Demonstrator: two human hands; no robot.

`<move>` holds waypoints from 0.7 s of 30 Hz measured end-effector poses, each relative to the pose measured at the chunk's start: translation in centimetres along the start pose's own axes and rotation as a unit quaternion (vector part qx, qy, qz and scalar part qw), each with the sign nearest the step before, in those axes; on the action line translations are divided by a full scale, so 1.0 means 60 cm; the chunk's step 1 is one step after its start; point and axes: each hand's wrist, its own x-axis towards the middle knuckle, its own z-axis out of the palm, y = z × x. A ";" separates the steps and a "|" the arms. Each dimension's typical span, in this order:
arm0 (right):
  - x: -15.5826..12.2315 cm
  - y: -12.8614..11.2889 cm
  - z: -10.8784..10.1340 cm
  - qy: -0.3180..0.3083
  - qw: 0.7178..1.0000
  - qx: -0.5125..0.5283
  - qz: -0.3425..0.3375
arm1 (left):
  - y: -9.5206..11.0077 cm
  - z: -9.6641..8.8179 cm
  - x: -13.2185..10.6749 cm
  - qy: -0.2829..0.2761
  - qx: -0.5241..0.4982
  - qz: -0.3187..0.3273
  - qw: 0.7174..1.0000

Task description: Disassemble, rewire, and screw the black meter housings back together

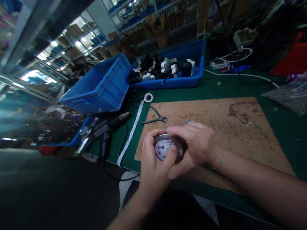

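Note:
A round water meter [163,147] with a white dial and small red pointers is held over the near left part of a brown board [240,127]. My left hand [155,159] wraps round its left side, the thumb lying across the dial. My right hand [196,143] closes round the right side of the meter, its fingertips at the upper rim. A bit of grey metal shows behind the right fingers; what it belongs to is hidden. Just beyond the hands, on the board, lie cutting pliers [155,118] with their handles spread.
A heat gun [103,127] lies to the left, beside a white strip [130,135] and a tape roll [148,97]. Behind stand an angled blue bin [100,86] and a blue tray [168,83] of black and white parts. A clear bag [290,94] of small pieces sits at right.

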 end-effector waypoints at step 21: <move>0.035 0.001 -0.010 -0.126 0.989 0.051 0.064 | -0.037 -0.018 -0.010 -0.033 -0.042 0.067 0.996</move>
